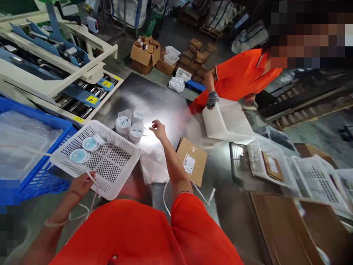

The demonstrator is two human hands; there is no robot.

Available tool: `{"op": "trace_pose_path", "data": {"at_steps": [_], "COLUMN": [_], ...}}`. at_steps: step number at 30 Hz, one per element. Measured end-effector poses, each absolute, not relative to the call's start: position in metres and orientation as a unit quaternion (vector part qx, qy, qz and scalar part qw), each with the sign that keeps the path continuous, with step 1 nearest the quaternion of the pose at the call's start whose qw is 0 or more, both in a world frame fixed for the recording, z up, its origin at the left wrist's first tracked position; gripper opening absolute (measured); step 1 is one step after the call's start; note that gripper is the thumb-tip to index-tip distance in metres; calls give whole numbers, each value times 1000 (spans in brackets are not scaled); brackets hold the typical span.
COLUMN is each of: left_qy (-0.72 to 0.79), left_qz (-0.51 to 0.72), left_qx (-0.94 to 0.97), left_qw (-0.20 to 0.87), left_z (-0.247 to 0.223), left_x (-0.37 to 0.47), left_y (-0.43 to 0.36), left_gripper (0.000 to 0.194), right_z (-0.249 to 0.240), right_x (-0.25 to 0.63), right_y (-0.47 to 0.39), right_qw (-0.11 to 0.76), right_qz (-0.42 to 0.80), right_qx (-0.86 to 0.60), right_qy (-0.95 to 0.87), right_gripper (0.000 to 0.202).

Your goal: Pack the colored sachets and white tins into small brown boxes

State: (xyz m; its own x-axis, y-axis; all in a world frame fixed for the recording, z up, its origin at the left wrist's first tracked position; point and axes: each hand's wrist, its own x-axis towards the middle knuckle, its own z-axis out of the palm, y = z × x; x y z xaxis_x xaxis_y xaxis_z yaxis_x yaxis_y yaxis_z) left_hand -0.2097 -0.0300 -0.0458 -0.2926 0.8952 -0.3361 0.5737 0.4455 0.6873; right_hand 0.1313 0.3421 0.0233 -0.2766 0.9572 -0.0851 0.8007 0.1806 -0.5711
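Note:
My left hand (82,186) is at the near left corner of a white perforated basket (113,162), its fingers closed around a white cord (92,177). Several round white tubs with pale blue lids, such as one tub (79,156), lie in the basket's left part. Over the metal table (176,105), my right hand (158,130) is half curled, with thumb and forefinger apart and nothing visible between them. Just left of it stand bagged white tubs (136,130) with printed lids. Below the right hand lies clear plastic wrap (154,165); a flat brown carton (191,160) is partly behind my forearm.
A blue crate (63,136) with plastic bags borders the basket on the left, below a roller conveyor (88,99). Across the table, a co-worker in orange has a gloved hand (212,100) on a white bin (228,121). Baskets (317,176) and cardboard (286,221) are at right.

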Motion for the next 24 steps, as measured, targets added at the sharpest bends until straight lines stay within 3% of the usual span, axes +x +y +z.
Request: {"op": "trace_pose_path", "data": {"at_steps": [4, 9, 13, 16, 24], "left_qy": [747, 689, 647, 608, 562], "left_qz": [215, 229, 247, 254, 276], "left_qx": [486, 549, 598, 633, 628], "left_qw": [400, 414, 403, 408, 461], "left_z": [-21, 11, 24, 27, 34], "left_x": [-212, -196, -168, -149, -137], "left_y": [-12, 15, 30, 36, 41], "left_gripper": [57, 63, 63, 63, 67], "right_z": [-6, -35, -50, -56, -31], "right_x": [187, 219, 230, 233, 235], "right_y": [239, 134, 112, 118, 139], "right_qw": [3, -39, 10, 69, 347], "right_qz": [288, 272, 289, 327, 456], "right_qx": [-559, -559, -583, -613, -632], "right_qy": [-778, -782, -759, -717, -522], "right_gripper": [9, 26, 19, 36, 44]}}
